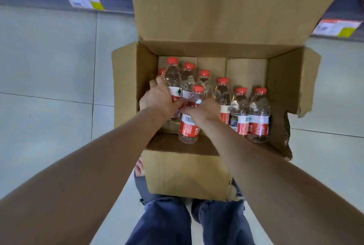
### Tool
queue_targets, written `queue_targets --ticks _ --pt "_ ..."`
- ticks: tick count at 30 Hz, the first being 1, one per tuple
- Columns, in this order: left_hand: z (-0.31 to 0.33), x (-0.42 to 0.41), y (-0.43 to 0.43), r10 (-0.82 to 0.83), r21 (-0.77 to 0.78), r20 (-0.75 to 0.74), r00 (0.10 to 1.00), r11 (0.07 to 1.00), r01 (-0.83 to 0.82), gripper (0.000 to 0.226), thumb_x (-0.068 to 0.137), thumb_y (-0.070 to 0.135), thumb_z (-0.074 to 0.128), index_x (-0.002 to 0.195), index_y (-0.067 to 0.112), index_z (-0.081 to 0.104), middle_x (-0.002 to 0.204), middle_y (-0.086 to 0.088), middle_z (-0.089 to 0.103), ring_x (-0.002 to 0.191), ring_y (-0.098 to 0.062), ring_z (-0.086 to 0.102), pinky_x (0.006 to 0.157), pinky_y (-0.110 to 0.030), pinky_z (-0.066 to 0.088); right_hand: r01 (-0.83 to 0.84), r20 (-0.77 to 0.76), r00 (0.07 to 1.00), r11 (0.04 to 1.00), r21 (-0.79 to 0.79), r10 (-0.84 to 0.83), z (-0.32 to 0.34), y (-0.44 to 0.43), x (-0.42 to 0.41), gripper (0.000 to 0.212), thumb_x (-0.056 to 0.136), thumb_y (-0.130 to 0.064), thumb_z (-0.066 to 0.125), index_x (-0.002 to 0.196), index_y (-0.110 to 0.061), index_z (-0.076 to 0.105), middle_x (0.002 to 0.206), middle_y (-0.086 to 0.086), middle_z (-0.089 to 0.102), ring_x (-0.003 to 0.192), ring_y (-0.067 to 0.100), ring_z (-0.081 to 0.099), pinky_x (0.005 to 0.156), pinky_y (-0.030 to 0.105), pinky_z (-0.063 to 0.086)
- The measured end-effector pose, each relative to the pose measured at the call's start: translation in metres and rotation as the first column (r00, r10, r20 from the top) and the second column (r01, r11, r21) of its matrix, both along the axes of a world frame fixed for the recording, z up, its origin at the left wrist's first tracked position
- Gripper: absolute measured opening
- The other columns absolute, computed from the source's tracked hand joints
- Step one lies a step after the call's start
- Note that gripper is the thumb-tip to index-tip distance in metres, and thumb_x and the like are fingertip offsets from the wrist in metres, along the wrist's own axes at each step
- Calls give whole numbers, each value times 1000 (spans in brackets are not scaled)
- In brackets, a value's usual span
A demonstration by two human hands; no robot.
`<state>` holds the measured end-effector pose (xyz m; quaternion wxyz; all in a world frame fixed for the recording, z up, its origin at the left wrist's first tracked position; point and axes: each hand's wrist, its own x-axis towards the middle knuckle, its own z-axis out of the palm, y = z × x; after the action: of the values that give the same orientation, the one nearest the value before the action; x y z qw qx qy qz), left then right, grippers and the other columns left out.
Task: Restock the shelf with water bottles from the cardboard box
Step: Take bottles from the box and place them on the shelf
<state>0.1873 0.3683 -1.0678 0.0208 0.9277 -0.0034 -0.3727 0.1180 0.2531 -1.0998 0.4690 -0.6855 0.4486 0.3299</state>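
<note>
Now | left hand (157, 98) grips rear bottle (173, 76) | right hand (205, 110) grips front bottle (189, 128) | inside cardboard box (283, 87)

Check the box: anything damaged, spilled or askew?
Yes: the cardboard box has a right wall torn ragged toward the near corner, with scuffed holes along the tear. The bottles look capped and upright; no spill shows.

Pale tiled floor (49, 63); beyond, blurred tags (84, 1), probably price labels.
</note>
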Motion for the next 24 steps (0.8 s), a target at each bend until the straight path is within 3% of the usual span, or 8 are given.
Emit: queue_targets --ticks 3,5,9,12,15,20,22,24 --pt "-3 0 -8 104 -77 20 994 992 -102 86 86 51 81 143 7 34 140 -15 48 119 -37 64 84 -41 53 124 58 990 992 33 -125 0 0 -9 33 70 -33 90 90 -17 67 91 4 73 81 19 71 72 33 60" --pt "-1 -2 -8 162 -127 2 987 979 -160 82 85 41 84 141 8 34 139 -17 49 119 -37 64 90 -40 53 161 128 978 985 60 -167 6 -5 -15 32 70 -28 90 94 -19 69 92 0 74 84 18 73 74 33 60" --pt "14 -7 4 223 -339 4 975 917 -209 78 78 36 89 134 12 40 130 -12 53 112 -27 61 95 -37 53 206 216 946 962 181 -243 18 -14 -18 38 72 -18 91 104 -19 69 91 -8 76 79 4 74 65 22 58" --pt "33 -5 14 236 -484 13 972 852 -200 83 72 31 92 135 16 39 125 -4 56 108 -17 59 89 -30 51 179 231 944 952 248 -237 30 -18 -21 44 74 -17 89 112 -21 67 102 -4 76 93 14 74 83 40 62" --pt "58 1 23 267 -576 -26 963 783 -233 94 66 25 95 140 20 37 125 2 61 114 -15 64 96 -34 56 210 277 919 942 260 -281 55 -23 -19 35 77 -13 88 102 -25 66 103 -2 77 95 15 74 88 41 61" --pt "131 19 31 252 -659 8 968 729 -184 88 64 27 92 140 23 47 119 10 68 109 -8 69 93 -33 60 141 394 897 975 173 -200 143 -40 8 43 71 -11 92 105 -21 68 103 2 77 93 16 75 83 33 60" --pt "177 30 34 251 -666 35 967 727 -164 82 68 25 91 137 25 49 115 12 68 105 -8 68 88 -27 57 114 441 883 985 129 -160 192 -47 21 47 70 -14 93 110 -18 69 103 1 77 93 16 75 83 33 61" --pt "231 42 38 255 -669 63 965 728 -149 79 68 30 89 136 31 48 114 12 69 105 -11 68 87 -31 57 99 483 864 988 118 -144 251 -53 37 52 71 -13 92 115 -20 67 103 -3 77 95 14 75 85 31 60"
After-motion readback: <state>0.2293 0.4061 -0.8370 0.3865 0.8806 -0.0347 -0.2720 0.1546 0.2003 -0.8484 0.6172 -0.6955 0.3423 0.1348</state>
